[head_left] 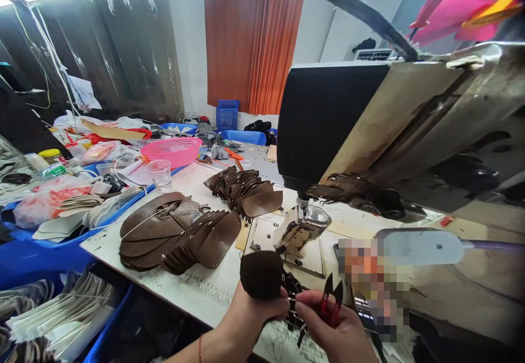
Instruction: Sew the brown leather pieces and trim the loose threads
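My left hand (256,312) is closed around a dark brown leather-like piece (261,275), whose rounded face stands up over the fingers. My right hand (342,330) holds red-handled thread snips (338,293), blades pointing up and apart. Its thumb and forefinger pinch at the edges of the dark pieces beside the left hand; exactly what they grip there is too small to make out. Just beyond the hands is the sewing machine's metal post (301,229). Fanned brown pieces (219,237) lie on the white table (197,286) to the left, with another row (238,188) behind them.
The sewing machine head (332,128) overhangs the right side. A phone (363,308), partly blurred out, lies right of my hands. A clear plastic cup (159,174) and a pink basket (176,152) stand at the back left. Blue bins (24,253) with stacked pieces flank the table's left edge.
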A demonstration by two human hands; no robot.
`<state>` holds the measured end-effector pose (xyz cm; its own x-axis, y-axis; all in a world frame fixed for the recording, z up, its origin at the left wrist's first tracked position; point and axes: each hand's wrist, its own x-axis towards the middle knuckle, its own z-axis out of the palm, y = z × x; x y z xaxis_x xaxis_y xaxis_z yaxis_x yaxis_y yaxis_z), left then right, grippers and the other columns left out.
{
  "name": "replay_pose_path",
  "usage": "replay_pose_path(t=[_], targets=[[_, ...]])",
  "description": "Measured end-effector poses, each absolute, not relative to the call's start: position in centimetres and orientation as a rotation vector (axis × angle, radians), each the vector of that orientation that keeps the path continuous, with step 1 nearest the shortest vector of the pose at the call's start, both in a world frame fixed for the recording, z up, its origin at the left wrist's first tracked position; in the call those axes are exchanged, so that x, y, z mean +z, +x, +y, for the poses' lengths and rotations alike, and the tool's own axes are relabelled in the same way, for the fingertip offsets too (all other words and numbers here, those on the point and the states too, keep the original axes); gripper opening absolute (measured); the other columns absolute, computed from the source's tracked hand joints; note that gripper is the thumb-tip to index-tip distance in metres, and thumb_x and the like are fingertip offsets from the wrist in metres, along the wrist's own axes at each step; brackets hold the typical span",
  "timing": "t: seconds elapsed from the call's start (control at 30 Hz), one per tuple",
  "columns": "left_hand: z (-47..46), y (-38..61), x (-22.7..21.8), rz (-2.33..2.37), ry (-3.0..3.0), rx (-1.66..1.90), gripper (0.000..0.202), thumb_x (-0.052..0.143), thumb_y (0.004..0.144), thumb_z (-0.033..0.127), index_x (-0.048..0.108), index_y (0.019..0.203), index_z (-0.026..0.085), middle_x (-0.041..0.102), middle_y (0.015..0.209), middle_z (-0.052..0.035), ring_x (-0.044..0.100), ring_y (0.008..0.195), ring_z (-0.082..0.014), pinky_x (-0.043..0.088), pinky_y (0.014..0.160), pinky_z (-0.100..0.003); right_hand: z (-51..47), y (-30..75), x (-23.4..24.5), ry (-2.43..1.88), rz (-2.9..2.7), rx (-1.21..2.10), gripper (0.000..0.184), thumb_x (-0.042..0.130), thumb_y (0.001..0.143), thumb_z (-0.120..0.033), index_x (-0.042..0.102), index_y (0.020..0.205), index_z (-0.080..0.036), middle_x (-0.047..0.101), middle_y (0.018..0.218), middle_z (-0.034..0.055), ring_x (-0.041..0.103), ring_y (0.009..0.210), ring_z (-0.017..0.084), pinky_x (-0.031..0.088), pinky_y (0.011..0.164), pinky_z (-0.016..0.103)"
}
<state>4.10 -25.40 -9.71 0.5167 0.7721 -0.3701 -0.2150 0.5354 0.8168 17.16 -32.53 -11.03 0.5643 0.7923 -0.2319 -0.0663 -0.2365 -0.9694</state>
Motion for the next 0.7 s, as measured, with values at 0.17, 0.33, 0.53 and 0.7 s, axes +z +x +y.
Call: replay_pose_path(t=[0.17,0.33,0.53,0.7], targets=[[-25.5,4.2,-9.9,0.811,0.757,0.693,0.024,0.080,0.051,0.022,0.064,0.066,0.012,0.058,0.055,0.0008,0.048,0.056,-0.0108,0.035,0.059,-0.025,-32.4,16.7,-11.2,-1.583,-0.642,0.918,0.040,0.080,0.057,-0.053,0.074,0.075,-0.017,0.047,0.046,-0.0040,0.028,0.042,0.004,0.022,0.038,0.017],[-25.5,4.4,-10.1,0.742,0.612,0.668,0.038,0.088,0.046,0.031,0.066,0.070,0.012,0.061,0.060,-0.0004,0.052,0.059,-0.0119,0.040,0.061,-0.025,-32.4,16.8,-11.1,-1.531,-0.617,1.016,0.040,0.080,0.059,-0.054,0.071,0.064,-0.015,0.055,0.048,-0.0001,0.027,0.041,0.004,0.020,0.038,0.019],[-24.6,3.9,-10.0,0.764,0.446,0.580,0.064,0.076,0.062,0.062,0.069,0.100,0.011,0.071,0.099,-0.0123,0.063,0.089,-0.0209,0.047,0.080,-0.030,-32.5,18.6,-11.9,-1.432,-0.309,1.008,0.041,0.088,0.048,-0.046,0.068,0.068,-0.016,0.064,0.055,0.0015,0.039,0.040,0.005,0.030,0.038,0.018],[-24.6,3.7,-10.0,0.735,0.603,0.670,0.063,0.091,0.046,0.040,0.069,0.097,0.011,0.071,0.094,-0.0110,0.062,0.083,-0.0211,0.047,0.077,-0.032,-32.4,18.7,-12.5,-1.438,-0.314,1.026,0.039,0.088,0.052,-0.044,0.068,0.070,-0.016,0.063,0.054,0.0002,0.043,0.041,0.006,0.035,0.039,0.018]])
